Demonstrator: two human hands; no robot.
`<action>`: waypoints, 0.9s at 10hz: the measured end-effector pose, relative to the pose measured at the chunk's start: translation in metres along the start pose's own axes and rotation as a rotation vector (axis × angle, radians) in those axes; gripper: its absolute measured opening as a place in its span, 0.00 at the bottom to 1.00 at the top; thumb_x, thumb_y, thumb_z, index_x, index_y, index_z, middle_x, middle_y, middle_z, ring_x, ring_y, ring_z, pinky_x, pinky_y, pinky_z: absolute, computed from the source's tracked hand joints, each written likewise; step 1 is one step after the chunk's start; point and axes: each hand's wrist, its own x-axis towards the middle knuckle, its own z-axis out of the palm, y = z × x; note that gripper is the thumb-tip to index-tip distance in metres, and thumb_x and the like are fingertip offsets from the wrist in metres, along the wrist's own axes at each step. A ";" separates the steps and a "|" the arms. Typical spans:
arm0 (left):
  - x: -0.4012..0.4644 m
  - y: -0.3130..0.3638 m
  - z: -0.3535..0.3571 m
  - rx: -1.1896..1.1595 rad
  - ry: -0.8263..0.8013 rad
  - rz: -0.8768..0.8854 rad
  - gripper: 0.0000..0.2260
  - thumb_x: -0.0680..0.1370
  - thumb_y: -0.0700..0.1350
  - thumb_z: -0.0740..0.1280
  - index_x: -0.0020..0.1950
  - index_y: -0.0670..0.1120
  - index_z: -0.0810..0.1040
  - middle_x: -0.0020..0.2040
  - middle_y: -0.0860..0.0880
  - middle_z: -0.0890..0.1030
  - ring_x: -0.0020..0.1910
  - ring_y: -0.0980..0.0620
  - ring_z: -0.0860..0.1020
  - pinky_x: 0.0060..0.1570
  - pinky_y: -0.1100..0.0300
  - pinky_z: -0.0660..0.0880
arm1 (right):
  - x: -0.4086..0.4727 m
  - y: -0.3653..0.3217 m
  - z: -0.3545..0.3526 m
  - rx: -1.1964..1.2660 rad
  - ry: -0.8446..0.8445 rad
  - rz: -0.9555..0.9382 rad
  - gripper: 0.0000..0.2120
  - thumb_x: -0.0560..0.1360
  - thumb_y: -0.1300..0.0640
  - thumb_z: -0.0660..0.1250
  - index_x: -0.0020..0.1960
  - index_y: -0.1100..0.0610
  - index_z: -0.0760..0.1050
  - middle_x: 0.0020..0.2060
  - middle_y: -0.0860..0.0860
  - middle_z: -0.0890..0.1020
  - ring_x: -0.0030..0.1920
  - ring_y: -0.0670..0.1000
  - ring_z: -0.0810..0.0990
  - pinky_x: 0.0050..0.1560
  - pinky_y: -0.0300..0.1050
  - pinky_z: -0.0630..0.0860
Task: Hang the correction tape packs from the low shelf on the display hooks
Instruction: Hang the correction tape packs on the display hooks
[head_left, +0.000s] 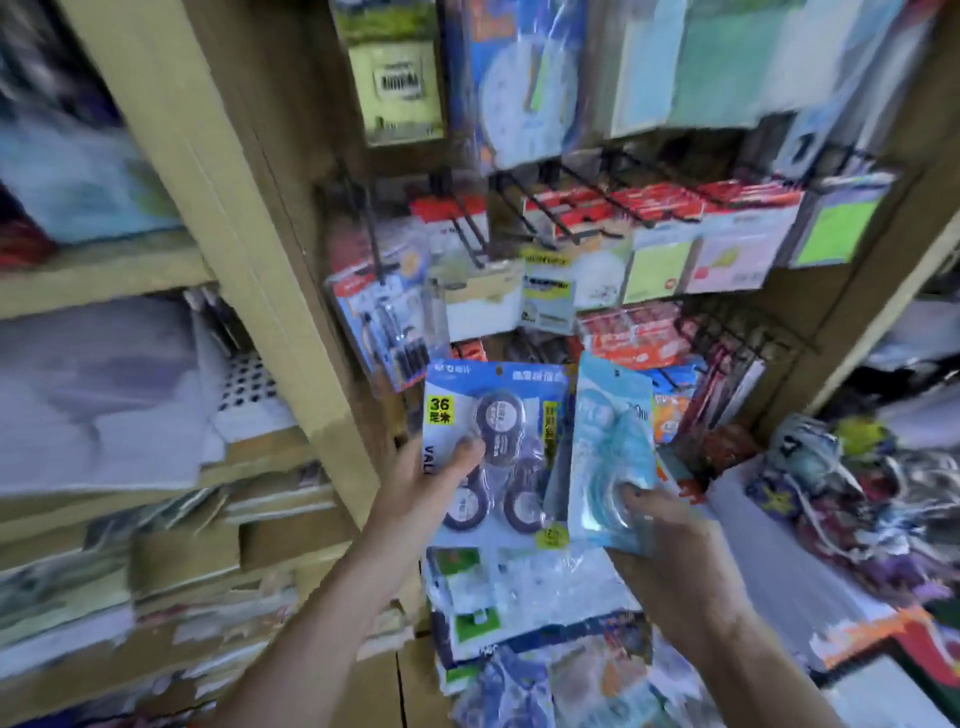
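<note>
Crowded stationery rack, black hooks above. Left hand thumb-pinching dark pack, right hand gripping pale-blue pack — both upright below hooks, punched holes topmost, probably for threading. More packs beneath.

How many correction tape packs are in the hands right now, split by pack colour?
Dark blue pack with black tape dispensers, held in the left hand: 1
Light blue pack, held in the right hand: 1
Total in the hands: 2
</note>
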 end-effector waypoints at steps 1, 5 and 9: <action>0.002 0.069 0.002 -0.029 0.049 0.142 0.03 0.80 0.44 0.72 0.52 0.50 0.83 0.43 0.59 0.88 0.44 0.64 0.84 0.43 0.73 0.77 | -0.033 -0.066 0.041 0.417 -0.103 -0.189 0.13 0.75 0.58 0.71 0.58 0.51 0.83 0.54 0.57 0.83 0.54 0.53 0.83 0.55 0.49 0.79; -0.014 0.244 0.012 -0.049 0.118 0.550 0.04 0.80 0.43 0.72 0.54 0.50 0.83 0.50 0.52 0.88 0.53 0.49 0.86 0.58 0.50 0.80 | -0.088 -0.206 0.086 0.094 -0.396 -0.694 0.29 0.68 0.69 0.69 0.69 0.57 0.76 0.60 0.60 0.85 0.59 0.61 0.84 0.57 0.55 0.77; -0.003 0.365 0.008 -0.086 0.196 0.846 0.07 0.80 0.43 0.71 0.57 0.47 0.77 0.55 0.48 0.85 0.55 0.52 0.84 0.58 0.57 0.79 | -0.114 -0.338 0.138 0.043 -0.408 -0.885 0.23 0.76 0.73 0.64 0.70 0.70 0.70 0.64 0.67 0.81 0.62 0.64 0.82 0.58 0.55 0.79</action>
